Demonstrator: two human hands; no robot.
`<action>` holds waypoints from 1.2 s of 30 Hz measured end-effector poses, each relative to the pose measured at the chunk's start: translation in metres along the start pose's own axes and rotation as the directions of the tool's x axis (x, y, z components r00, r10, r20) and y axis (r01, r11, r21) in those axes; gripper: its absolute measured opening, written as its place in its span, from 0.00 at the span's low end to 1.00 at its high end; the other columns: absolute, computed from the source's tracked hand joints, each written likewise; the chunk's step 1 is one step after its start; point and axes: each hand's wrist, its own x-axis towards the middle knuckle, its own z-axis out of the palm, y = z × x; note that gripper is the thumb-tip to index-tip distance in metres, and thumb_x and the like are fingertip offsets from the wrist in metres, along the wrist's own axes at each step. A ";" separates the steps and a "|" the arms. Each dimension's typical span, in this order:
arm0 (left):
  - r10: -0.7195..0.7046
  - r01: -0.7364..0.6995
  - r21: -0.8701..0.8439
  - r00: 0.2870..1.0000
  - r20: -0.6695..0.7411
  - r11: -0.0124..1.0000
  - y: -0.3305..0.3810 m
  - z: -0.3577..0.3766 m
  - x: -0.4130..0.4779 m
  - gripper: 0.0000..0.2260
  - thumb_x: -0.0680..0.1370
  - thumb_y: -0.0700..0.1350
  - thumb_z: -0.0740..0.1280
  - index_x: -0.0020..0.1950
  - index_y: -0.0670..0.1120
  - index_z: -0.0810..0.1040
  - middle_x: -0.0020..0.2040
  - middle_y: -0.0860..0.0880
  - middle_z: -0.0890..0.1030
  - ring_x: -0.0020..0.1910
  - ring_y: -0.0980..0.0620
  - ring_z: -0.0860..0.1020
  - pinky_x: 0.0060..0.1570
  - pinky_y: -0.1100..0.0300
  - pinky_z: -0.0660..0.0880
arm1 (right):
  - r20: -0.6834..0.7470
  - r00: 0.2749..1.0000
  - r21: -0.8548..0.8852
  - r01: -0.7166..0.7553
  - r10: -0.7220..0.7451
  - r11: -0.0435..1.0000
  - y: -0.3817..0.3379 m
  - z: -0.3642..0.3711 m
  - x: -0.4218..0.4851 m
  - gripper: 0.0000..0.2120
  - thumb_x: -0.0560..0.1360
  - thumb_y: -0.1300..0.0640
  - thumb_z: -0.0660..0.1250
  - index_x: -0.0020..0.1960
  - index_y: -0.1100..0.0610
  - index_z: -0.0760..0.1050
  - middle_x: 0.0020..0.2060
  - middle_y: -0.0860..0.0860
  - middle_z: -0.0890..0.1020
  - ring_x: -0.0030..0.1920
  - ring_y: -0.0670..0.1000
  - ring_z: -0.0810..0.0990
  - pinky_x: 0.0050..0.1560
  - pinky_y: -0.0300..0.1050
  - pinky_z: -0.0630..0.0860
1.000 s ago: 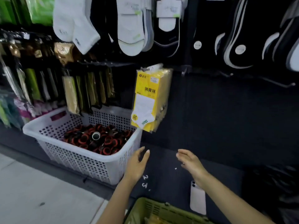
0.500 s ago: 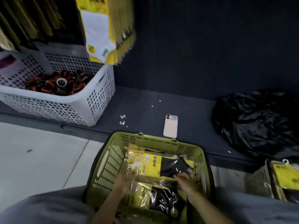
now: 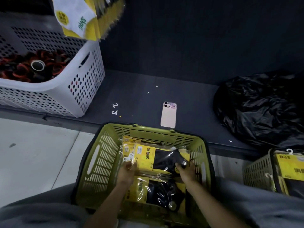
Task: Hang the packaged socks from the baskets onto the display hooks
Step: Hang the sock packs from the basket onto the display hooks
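Basket (image 3: 98, 155) at 6 o'clock now reached: left hand (image 3: 127, 171) and right hand (image 3: 185, 171) curled round sock packs (image 3: 153, 155), ready to lift.

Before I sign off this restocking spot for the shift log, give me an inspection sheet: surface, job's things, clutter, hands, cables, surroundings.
Surface: dark shelf ledge.
Job's things: sock packs in green basket; more packs in second basket; hung packs upper left.
Clutter: phone face down, loose white hooks, black bag, white basket of red-and-black rolls.
Hands: left hand and right hand each grip one end of the sock packs.
Cables: nothing seen.
Surroundings: pale floor, dark back wall.
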 end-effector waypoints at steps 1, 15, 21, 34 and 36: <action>-0.008 0.008 -0.003 1.000 -0.002 1.000 0.000 0.000 0.001 0.17 0.78 0.49 0.64 0.61 0.39 0.74 0.55 0.40 0.79 0.56 0.36 0.77 0.58 0.41 0.74 | 0.026 0.999 -0.017 -0.026 0.027 1.000 0.002 0.003 0.001 0.32 0.74 0.56 0.71 0.72 0.65 0.62 0.68 0.62 0.70 0.68 0.61 0.70 0.65 0.50 0.68; -0.127 0.134 -0.117 0.990 0.068 0.984 0.001 -0.008 0.009 0.25 0.77 0.54 0.65 0.69 0.43 0.67 0.68 0.40 0.70 0.64 0.40 0.71 0.64 0.43 0.69 | 0.280 0.959 0.096 -0.081 0.051 0.992 -0.035 -0.020 -0.015 0.48 0.64 0.49 0.78 0.75 0.62 0.57 0.72 0.59 0.65 0.71 0.59 0.66 0.64 0.53 0.68; -0.370 0.415 -0.575 0.907 0.202 0.705 0.034 -0.021 -0.027 0.39 0.62 0.61 0.75 0.67 0.45 0.67 0.64 0.37 0.70 0.59 0.37 0.74 0.58 0.42 0.75 | 0.394 0.914 0.251 -0.006 -0.097 0.968 -0.061 -0.028 -0.050 0.46 0.63 0.49 0.77 0.74 0.60 0.60 0.71 0.56 0.67 0.68 0.55 0.68 0.63 0.50 0.69; 0.471 -0.303 -0.767 0.882 0.000 0.565 0.197 -0.085 -0.117 0.19 0.73 0.51 0.70 0.63 0.50 0.75 0.55 0.53 0.83 0.54 0.56 0.81 0.56 0.57 0.74 | 0.411 0.737 0.566 0.255 -0.537 0.784 -0.177 -0.035 -0.140 0.49 0.55 0.40 0.80 0.70 0.53 0.65 0.64 0.46 0.75 0.67 0.50 0.72 0.69 0.58 0.68; 0.536 -0.469 -0.670 0.835 -0.123 0.576 0.217 -0.107 -0.127 0.15 0.72 0.51 0.72 0.58 0.52 0.78 0.54 0.54 0.83 0.54 0.57 0.80 0.56 0.59 0.74 | 0.303 0.717 0.563 0.397 -0.628 0.725 -0.202 -0.037 -0.151 0.44 0.60 0.42 0.78 0.70 0.51 0.64 0.63 0.46 0.75 0.65 0.50 0.73 0.68 0.53 0.69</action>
